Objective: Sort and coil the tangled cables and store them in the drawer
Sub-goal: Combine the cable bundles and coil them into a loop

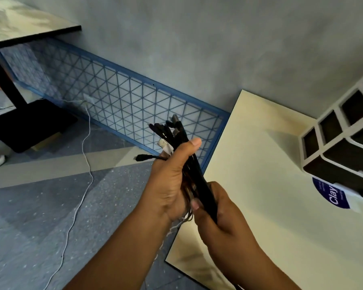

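A bundle of cables (177, 132), mostly black with one white plug, is gathered into a straight bunch in the middle of the view. My left hand (170, 181) grips the bunch near its upper part, thumb across the front. My right hand (216, 212) grips the lower part of the same bunch just below. Several plug ends stick out above my left thumb, and one black plug points left. Thin pale strands hang below my hands. The bunch is held over the left edge of a cream table (260, 164).
A white drawer unit (344, 143) with dark compartments stands at the table's right, with a blue label beside it. A blue mesh panel (113, 95) leans along the grey wall. A white cable (86, 164) trails across the floor. Another desk (19, 24) stands at upper left.
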